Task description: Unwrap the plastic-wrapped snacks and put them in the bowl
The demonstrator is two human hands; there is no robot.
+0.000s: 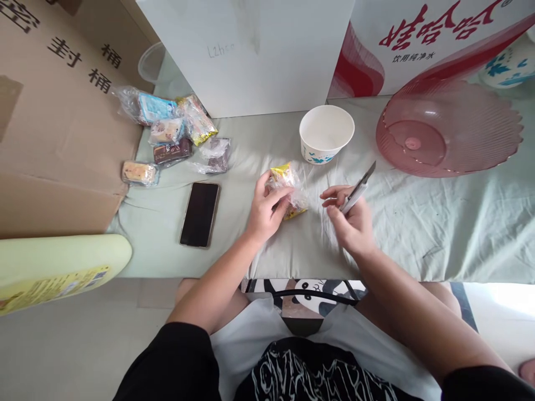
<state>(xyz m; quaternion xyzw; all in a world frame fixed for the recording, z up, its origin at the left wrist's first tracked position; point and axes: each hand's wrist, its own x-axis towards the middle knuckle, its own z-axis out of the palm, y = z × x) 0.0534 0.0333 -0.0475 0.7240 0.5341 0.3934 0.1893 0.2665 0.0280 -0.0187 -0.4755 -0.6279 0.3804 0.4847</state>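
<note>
My left hand [267,207] is closed around a small snack packet [288,186] with a yellow and clear wrapper, held just above the pale green cloth [401,223]. My right hand [350,220] grips a grey utility knife [358,188], its blade end pointing up and to the right, a short way right of the packet. A white paper bowl [326,133] with a blue pattern stands empty behind both hands.
Several wrapped snacks [175,136] lie at the back left, with a black phone [200,214] face up in front of them. A pink plastic basin [449,128] leans at the right. Cardboard boxes [62,111] and a white box [259,50] wall the back.
</note>
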